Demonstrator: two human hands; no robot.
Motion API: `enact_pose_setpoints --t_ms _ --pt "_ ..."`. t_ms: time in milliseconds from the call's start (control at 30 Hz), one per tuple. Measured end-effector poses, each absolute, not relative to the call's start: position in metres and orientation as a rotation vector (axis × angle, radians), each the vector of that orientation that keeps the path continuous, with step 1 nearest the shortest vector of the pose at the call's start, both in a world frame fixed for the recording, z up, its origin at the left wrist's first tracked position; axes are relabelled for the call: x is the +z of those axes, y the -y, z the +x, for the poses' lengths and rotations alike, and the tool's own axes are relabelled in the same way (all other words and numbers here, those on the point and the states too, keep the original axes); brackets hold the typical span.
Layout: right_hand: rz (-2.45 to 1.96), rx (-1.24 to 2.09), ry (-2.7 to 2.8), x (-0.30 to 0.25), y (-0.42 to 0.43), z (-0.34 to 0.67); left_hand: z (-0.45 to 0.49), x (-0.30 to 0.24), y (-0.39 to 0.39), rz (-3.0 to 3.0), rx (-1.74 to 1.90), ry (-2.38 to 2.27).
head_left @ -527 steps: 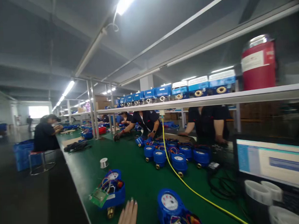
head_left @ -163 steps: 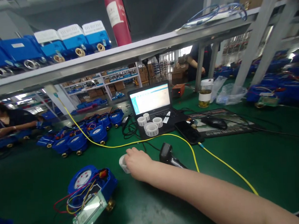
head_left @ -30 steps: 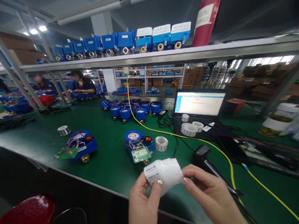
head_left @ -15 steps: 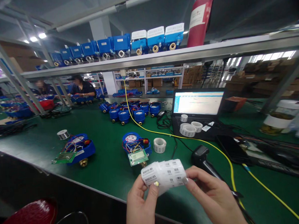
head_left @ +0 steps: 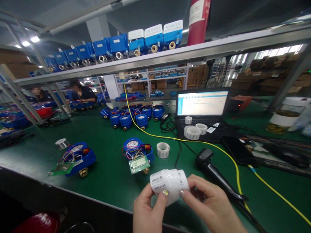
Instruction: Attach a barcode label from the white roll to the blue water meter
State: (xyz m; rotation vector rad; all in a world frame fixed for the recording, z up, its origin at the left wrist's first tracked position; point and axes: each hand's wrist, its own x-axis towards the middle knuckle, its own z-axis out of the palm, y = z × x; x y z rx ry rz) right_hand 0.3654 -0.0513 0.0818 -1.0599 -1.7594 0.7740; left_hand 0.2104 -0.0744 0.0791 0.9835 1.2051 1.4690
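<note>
My left hand (head_left: 148, 216) and my right hand (head_left: 211, 206) hold a white roll of barcode labels (head_left: 168, 183) between them, low in the middle of the view above the green bench. Thumbs press on the roll's front. Just beyond it lies a blue water meter (head_left: 136, 150) with loose wires and a small green display board. A second label roll (head_left: 163, 149) stands beside that meter. A black handheld scanner (head_left: 211, 167) lies to the right of my hands.
Another open blue meter (head_left: 75, 161) lies left, near a solder spool (head_left: 62, 143). A cluster of blue meters (head_left: 131, 116) sits farther back, a yellow cable (head_left: 224, 154) crosses the bench. An open laptop (head_left: 203, 109) carries label rolls. Co-workers sit at far left.
The label roll has been turned slightly in my hands and my right fingers have slid closer to the left thumb. The view has tipped down a little.
</note>
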Motion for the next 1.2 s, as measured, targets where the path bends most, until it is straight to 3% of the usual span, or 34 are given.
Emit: enact_pose_setpoints --t_ms 767,1033,1200 --pt "-1.089 0.729 1.794 0.086 0.045 0.370 0.212 0.077 0.071 0.881 1.434 -1.170" --pt "-1.129 0.940 1.662 0.076 0.044 0.379 0.209 0.076 0.067 0.736 1.486 -1.158" --pt "-1.122 0.890 1.631 0.079 0.043 0.383 0.210 0.080 0.067 0.722 1.521 -1.166"
